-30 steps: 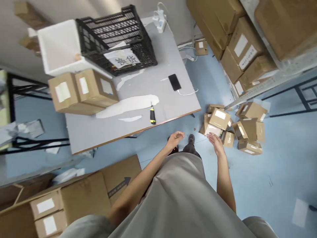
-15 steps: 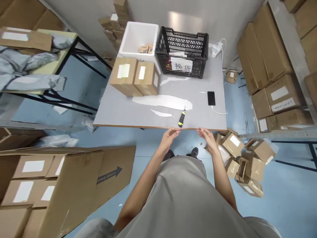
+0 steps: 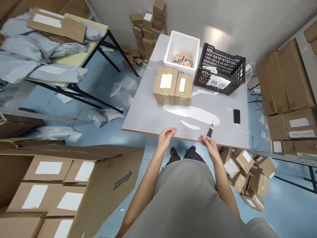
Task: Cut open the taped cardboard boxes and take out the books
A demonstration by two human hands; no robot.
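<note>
My left hand (image 3: 165, 138) hovers at the near edge of the grey table (image 3: 148, 112), fingers loosely curled and apart, holding nothing. My right hand (image 3: 207, 144) is also empty, fingers spread, just short of a black-and-yellow utility knife (image 3: 210, 131) lying near the table's front edge. Two taped cardboard boxes (image 3: 172, 85) stand side by side mid-table. Behind them sit a white foam box (image 3: 182, 49) with small packets inside and a black plastic crate (image 3: 220, 68) with a paper label.
A phone (image 3: 236, 116) on a white cable lies at the table's right. Small boxes (image 3: 250, 172) are piled on the floor at right. A large open carton (image 3: 61, 185) of boxes stands at left. Shelves with cartons (image 3: 284, 86) line the right; another table (image 3: 49, 56) holds grey bags.
My view has swung left and the table now sits further right. Both hands have come up from over the floor pile to the table's front edge, still empty.
</note>
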